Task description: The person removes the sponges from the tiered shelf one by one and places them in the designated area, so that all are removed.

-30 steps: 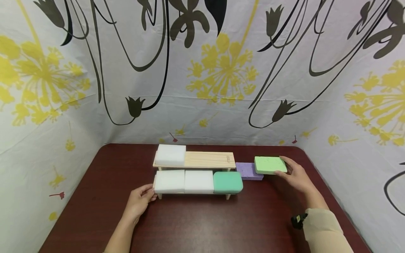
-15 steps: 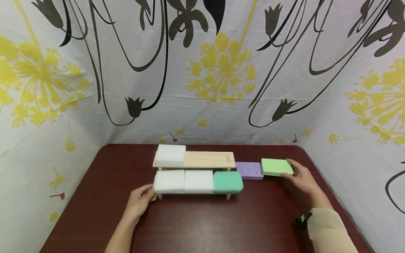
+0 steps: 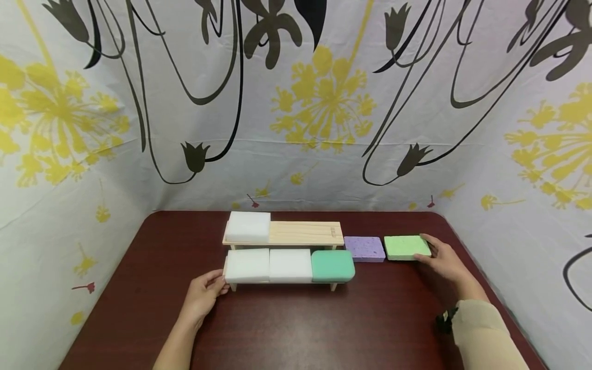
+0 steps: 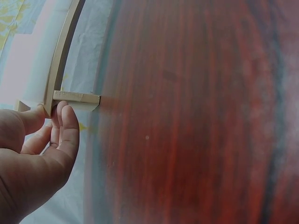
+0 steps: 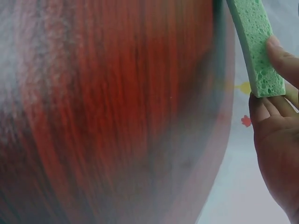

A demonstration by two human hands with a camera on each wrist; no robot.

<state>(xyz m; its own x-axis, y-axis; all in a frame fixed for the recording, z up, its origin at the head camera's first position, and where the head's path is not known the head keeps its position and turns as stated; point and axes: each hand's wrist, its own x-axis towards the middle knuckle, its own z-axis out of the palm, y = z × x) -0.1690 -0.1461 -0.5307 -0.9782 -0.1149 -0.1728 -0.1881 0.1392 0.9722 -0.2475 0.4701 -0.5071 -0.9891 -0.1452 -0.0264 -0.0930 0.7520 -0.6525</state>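
My left hand (image 3: 202, 293) grips the left end of the front wooden stand (image 4: 60, 56), thumb above and fingers curled beneath, beside one leg. Two white sponges (image 3: 248, 264) and a teal rounded block (image 3: 333, 266) sit in a row on that stand. At the right, my right hand (image 3: 447, 263) pinches the right end of a green sponge (image 3: 403, 247) between thumb and fingers. The porous side of this green sponge (image 5: 259, 46) shows in the right wrist view. A purple sponge (image 3: 364, 249) lies just left of it on the table.
Behind the front stand is a second wooden stand (image 3: 305, 233), with a white block (image 3: 248, 226) on its left end. Everything rests on a dark red-brown table (image 3: 296, 329). Patterned cloth (image 3: 296, 174) hangs along the back and sides.
My right hand has moved the green sponge rightward and slightly lower, from overlapping the purple sponge to beside it with a narrow gap. My left hand has kept its hold on the front stand.
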